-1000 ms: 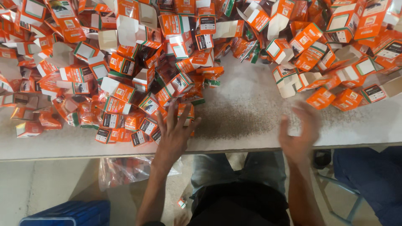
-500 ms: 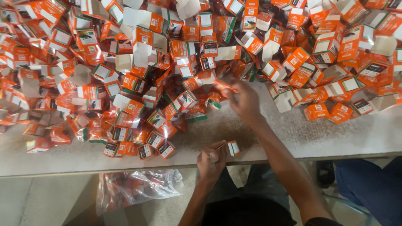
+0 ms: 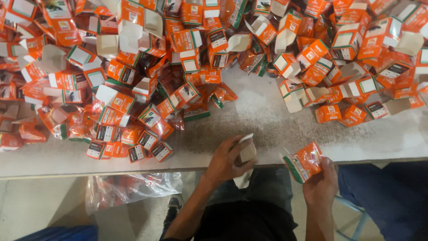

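Left hand [image 3: 225, 161] was closed around one small cardboard carton [image 3: 246, 154], pale inner side showing, flap open, held at the near edge of the long grey-white worktable [image 3: 267, 129]. Whether anything was inside the carton could not be told.

Right hand [image 3: 322, 185] gripped one glossy orange foil sachet with a green edge [image 3: 304, 161] between thumb and fingers, just off the table edge, near the carton but apart from it.

Behind both hands, a heap of small orange-and-white cardboard cartons [image 3: 116, 85] covered the left and far parts of the table, many with flaps open and pale interiors empty to view. Too many to count, well over fifty. Loose orange sachets [image 3: 223, 94] lay mixed among them; number could not be told.

A second spread of the same cartons [image 3: 356, 67] lay at far right.

Under the table, left: one clear plastic bag [image 3: 133, 189] holding orange packets, count hidden.
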Motion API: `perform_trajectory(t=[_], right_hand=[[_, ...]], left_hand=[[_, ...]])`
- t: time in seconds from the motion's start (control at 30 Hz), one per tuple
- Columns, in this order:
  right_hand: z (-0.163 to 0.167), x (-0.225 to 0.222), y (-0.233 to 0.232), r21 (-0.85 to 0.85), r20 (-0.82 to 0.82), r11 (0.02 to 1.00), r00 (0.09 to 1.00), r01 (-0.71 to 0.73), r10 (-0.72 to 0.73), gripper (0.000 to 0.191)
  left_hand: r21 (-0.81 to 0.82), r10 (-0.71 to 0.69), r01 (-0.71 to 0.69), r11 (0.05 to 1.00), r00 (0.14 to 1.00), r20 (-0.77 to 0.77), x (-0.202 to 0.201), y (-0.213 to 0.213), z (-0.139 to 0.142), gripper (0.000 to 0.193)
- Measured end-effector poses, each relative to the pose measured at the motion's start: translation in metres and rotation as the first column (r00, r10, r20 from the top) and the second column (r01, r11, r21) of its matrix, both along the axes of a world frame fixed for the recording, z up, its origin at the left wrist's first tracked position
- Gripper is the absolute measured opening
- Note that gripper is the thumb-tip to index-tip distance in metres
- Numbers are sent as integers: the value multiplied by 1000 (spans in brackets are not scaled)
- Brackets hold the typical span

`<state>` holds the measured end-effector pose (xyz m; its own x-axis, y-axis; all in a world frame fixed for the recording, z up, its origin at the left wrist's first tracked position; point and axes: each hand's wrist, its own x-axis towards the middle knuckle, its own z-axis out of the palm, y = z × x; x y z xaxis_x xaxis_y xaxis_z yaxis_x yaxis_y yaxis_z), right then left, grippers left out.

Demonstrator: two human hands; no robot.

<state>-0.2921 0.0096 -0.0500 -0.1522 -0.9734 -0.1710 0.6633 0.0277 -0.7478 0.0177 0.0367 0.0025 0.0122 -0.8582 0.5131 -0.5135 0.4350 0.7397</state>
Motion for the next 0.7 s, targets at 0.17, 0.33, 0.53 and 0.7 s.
perform_trajectory(t=[0.17, 0.33, 0.53, 0.7], right_hand=[[52, 44, 0, 199, 138, 935, 953, -293, 270, 43], [88, 100, 7, -23, 35, 901, 901, -433, 433, 49], [103, 150, 6, -414, -875, 799, 433, -437, -216, 31], [115, 163, 5, -170, -985, 883, 105, -437, -138, 24]], left_hand=[[130, -57, 63, 990, 997, -49, -2, -9, -8, 73], [254, -96, 130, 958, 985, -140, 8, -10, -9, 98], [81, -83, 92, 992, 991, -108, 13, -9, -8, 105], [246, -109, 127, 961, 990, -89, 17, -8, -11, 113]])
